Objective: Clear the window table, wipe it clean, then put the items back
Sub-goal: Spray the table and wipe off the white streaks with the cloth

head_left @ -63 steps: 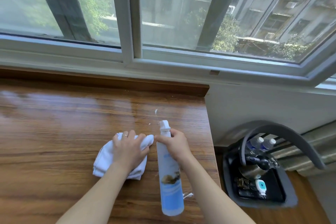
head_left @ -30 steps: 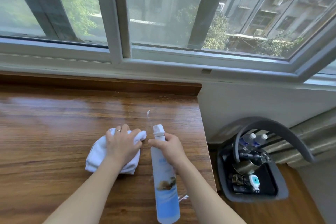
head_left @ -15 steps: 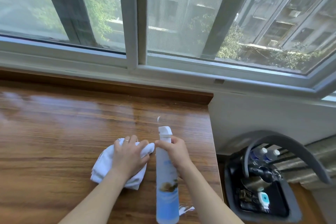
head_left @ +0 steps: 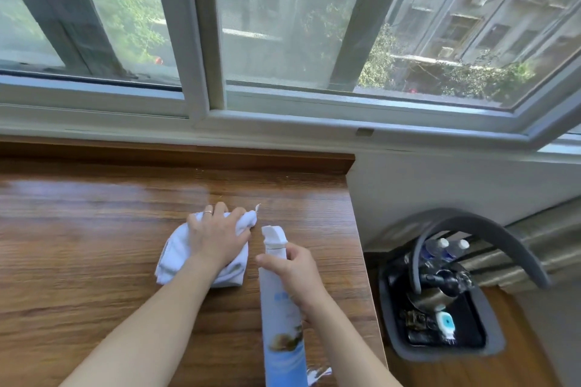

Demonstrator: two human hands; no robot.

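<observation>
My left hand [head_left: 217, 239] presses flat on the white cloth [head_left: 176, 256] on the table [head_left: 78, 229]. My right hand [head_left: 294, 273] grips the spray bottle [head_left: 279, 302] beside it. I should push hard and rub slowly across every wet spot.

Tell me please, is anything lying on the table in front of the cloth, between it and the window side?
Almost nothing. Only a small white scrap lies just beyond the white cloth under the left hand. The rest of the wooden table toward the window looks bare. The right hand holds the spray bottle aside.

White cloth [head_left: 176, 256], white-and-blue spray bottle [head_left: 281, 317], brown wood-grain table [head_left: 78, 245], dark grey basket [head_left: 490, 352]
</observation>
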